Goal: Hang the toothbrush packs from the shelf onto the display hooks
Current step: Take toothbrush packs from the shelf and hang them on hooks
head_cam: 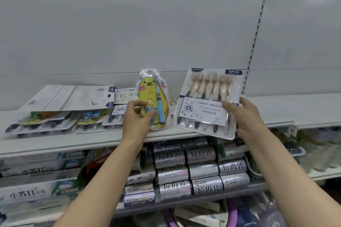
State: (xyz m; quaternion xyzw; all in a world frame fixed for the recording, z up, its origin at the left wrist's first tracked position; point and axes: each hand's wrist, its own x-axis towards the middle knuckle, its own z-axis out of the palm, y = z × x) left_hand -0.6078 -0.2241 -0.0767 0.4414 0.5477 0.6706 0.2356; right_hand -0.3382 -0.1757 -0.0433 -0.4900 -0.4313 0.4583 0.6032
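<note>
Left hand [137, 120] pinches the lower part of a yellow bear toothbrush pack [154, 97], held upright just above the shelf [55, 143]. Right hand [245, 116] grips the right edge of a six-brush pack [208, 101], thumb on front, tilted, lower corner overhanging the shelf front. Both packs off the shelf surface. Left of the bear pack: pile of more toothbrush packs [64, 108] lying flat on the shelf. Behind the shelf: bare white back panel [129, 29]. Below the shelf: silver bag rolls [199, 169] and toothpaste boxes [31, 182].
</note>
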